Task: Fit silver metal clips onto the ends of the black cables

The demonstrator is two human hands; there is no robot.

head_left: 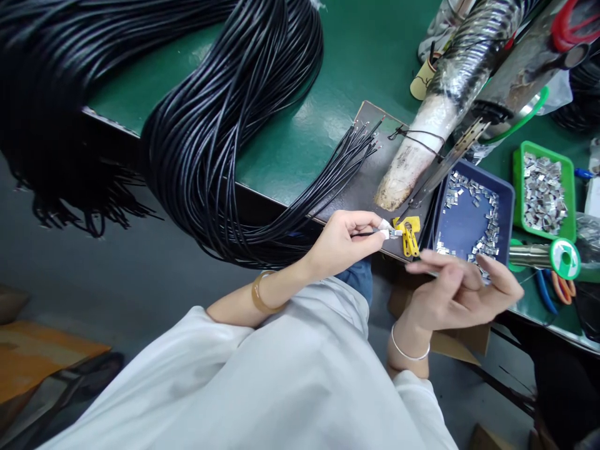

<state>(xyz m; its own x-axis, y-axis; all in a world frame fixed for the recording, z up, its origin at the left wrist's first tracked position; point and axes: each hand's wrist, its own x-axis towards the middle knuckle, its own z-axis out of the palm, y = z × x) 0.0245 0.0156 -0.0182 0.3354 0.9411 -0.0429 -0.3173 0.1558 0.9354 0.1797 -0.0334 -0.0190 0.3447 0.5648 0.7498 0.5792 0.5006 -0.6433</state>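
White shirt cloth [281, 369] fills the bottom, closest to us. The left hand [344, 242] holds a little silver plug [397, 233] on a black wire [360, 234] in a closed pinch, near the yellow tool [410, 239]. The right hand [457, 294] is loosely open, holding nothing that I can see, near a blue tray [462, 225] with shiny bits [492, 215].

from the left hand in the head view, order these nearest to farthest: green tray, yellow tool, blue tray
1. Yellow tool: just to the right of the left hand, near the table's edge.
2. Blue tray: farther right, past the yellow tool.
3. Green tray: farthest, on the blue tray's right.
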